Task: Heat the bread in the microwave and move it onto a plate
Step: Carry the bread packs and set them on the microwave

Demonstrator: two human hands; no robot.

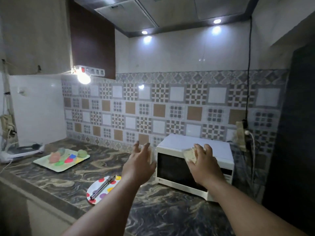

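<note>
A white microwave (196, 169) stands on the marble counter at the right, its dark door closed. My right hand (202, 160) is raised in front of the door's upper right part and holds a pale slice of bread (188, 155). My left hand (139, 160) hovers just left of the microwave with its fingers spread; its edge is blurred and I see nothing in it. A round plate with coloured dots (95, 189) lies on the counter below my left forearm, with metal tongs (102, 186) resting across it.
A pale green tray (51, 165) with colourful items sits at the back left of the counter. A white appliance with a black utensil (25, 149) is in the far left corner. A cable and wall socket (243, 133) hang right of the microwave. A dark panel closes the right side.
</note>
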